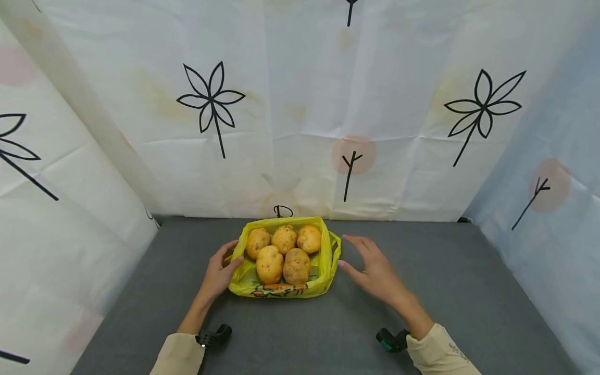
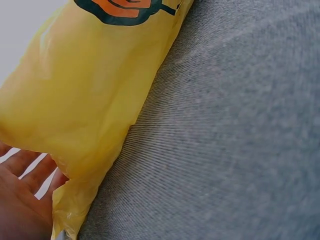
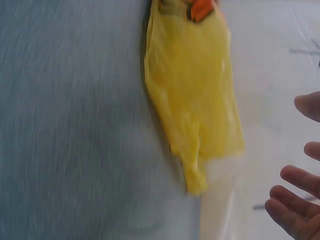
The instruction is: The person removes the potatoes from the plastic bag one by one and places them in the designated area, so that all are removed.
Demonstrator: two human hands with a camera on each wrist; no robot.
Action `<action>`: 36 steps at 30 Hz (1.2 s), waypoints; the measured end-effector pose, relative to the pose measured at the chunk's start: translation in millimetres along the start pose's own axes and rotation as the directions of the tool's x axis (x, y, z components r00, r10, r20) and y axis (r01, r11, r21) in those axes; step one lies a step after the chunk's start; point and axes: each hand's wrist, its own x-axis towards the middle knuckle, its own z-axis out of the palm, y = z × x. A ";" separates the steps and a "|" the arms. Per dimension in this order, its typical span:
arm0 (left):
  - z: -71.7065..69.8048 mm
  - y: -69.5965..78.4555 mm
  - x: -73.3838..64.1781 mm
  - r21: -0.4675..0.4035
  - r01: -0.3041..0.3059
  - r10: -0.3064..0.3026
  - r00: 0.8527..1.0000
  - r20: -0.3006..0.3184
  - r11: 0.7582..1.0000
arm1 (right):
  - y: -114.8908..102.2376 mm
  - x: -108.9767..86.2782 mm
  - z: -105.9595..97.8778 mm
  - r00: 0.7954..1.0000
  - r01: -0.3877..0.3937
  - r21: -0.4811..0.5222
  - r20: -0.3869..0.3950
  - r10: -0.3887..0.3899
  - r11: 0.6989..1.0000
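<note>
A yellow plastic bag [image 1: 323, 281] with its mouth wide open stands on the grey table, and several potatoes [image 1: 284, 239] lie inside it. At the bag's left side is my left hand [image 1: 220, 271], its thumb lying against the rim. In the left wrist view the fingers [image 2: 19, 162] of that hand are spread beside the bag, their tips partly hidden by the plastic. My right hand [image 1: 377, 271] hovers just off the bag's right side, near a loose handle loop [image 1: 335, 247]. Its fingers [image 3: 297, 180] are apart and hold nothing in the right wrist view.
A grey cloth-covered tabletop [image 1: 445, 281] surrounds the bag. White fabric walls [image 1: 300, 104] with drawn plants rise behind and at both sides, and the bag stands close to the back wall. Black straps [image 1: 213, 336] sit at both wrists.
</note>
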 end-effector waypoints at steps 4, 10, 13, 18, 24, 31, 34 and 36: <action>0.5 -0.8 1.0 -0.020 0.031 -0.031 0.999 0.012 0.999 | -12.9 6.8 11.7 0.998 0.060 0.064 -0.005 -0.059 0.996; 0.1 -3.4 2.4 -0.038 0.061 -0.061 0.998 0.018 0.997 | -27.8 15.1 27.8 0.995 0.102 0.132 0.008 -0.104 0.986; 0.0 -3.1 2.2 -0.038 0.064 -0.063 0.998 0.018 0.997 | -32.4 18.8 37.1 0.993 0.107 0.157 0.023 -0.112 0.982; 0.8 -3.7 1.7 -0.047 0.056 -0.055 0.998 0.014 0.997 | -37.9 24.7 54.1 0.991 0.112 0.157 0.060 -0.122 0.981; 1.3 -4.3 1.7 -0.050 0.064 -0.063 0.998 0.012 0.997 | -41.7 29.4 68.2 0.987 0.094 0.129 0.115 -0.109 0.987; 1.0 -4.4 2.1 -0.052 0.074 -0.073 0.997 0.013 0.996 | -43.1 29.3 78.6 0.980 0.142 0.051 0.135 -0.147 0.989; 0.8 -4.7 2.2 -0.055 0.078 -0.077 0.997 0.016 0.995 | -42.5 28.7 81.9 0.981 0.146 0.023 0.128 -0.148 0.989; 0.9 -5.2 2.5 -0.057 0.084 -0.083 0.996 0.017 0.995 | -41.9 28.6 83.8 0.982 0.142 0.014 0.125 -0.143 0.990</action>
